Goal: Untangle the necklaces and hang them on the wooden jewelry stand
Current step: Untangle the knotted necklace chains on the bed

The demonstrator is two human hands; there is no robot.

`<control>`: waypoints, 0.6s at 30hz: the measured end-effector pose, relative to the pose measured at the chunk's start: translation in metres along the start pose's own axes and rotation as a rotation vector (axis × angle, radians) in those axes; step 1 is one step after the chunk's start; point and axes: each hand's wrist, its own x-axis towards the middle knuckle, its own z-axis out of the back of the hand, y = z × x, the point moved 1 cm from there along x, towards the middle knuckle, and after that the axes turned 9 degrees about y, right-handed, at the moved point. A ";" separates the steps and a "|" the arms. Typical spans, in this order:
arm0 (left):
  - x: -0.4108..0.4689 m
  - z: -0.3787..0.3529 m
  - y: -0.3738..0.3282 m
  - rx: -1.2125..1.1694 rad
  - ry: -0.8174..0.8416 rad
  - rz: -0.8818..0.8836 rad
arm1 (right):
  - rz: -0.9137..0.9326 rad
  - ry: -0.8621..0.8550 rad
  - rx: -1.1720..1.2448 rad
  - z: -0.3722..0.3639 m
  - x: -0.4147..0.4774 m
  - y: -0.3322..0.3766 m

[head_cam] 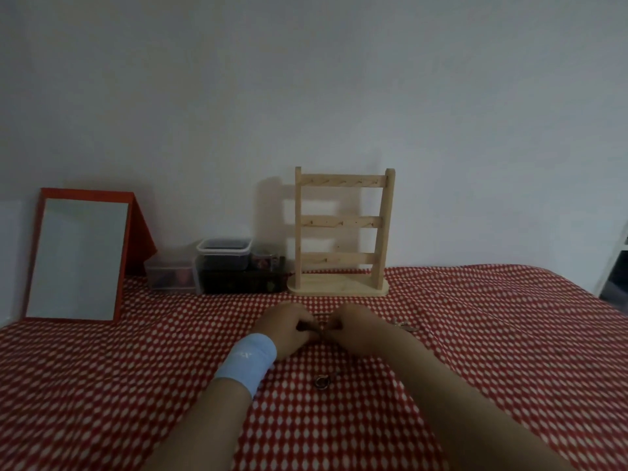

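My left hand point(289, 326) and my right hand point(360, 329) meet in the middle of the red checked cloth point(136, 368), fingers curled, pinching a thin necklace chain point(323, 326) between them. Most of the chain is hidden by my fingers. A pendant point(321, 381) lies on the cloth below my hands. Another small metal piece point(404, 324) lies just right of my right hand. The wooden jewelry stand point(341, 236) stands upright behind my hands against the wall, its three peg rails bare. A light blue band wraps my left wrist.
A red-framed mirror point(80, 256) leans at the back left. Clear plastic boxes point(224, 253) and a dark box point(243, 282) sit between the mirror and the stand. A white shelf edge point(615, 266) shows at far right.
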 end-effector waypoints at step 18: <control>0.016 -0.005 0.016 -0.853 -0.192 0.070 | 0.248 -0.039 0.912 -0.012 0.008 -0.006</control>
